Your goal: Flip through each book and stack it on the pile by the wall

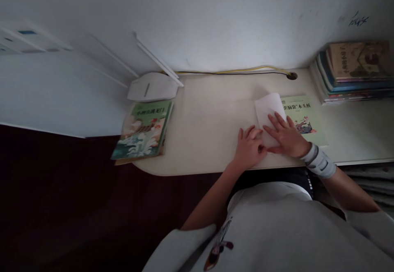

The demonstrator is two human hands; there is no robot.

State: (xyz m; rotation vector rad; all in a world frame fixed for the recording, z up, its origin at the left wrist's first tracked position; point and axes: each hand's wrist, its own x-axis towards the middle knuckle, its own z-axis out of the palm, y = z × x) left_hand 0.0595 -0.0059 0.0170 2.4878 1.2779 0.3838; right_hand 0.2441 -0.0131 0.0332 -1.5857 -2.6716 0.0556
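Observation:
A white sheet of paper [267, 107] lies on the desk, its right part over the left side of a light green book [317, 118] with dark characters and a small drawing on its cover. My right hand [286, 135] rests flat on the paper, fingers spread. Close beside it, at the paper's lower left edge, is my left hand [250, 148]. Its thumb and forefinger curl together at that edge while the other fingers stay bent upward. The paper's lower part is partly hidden by both hands.
On the desk's [203, 116] left end, a green illustrated book [143, 130] overhangs the edge, before a white router [150, 87] with antennas. A stack of books [357, 72] stands at right. Yellow and black cables [234, 71] run along the wall to a hole [292, 76].

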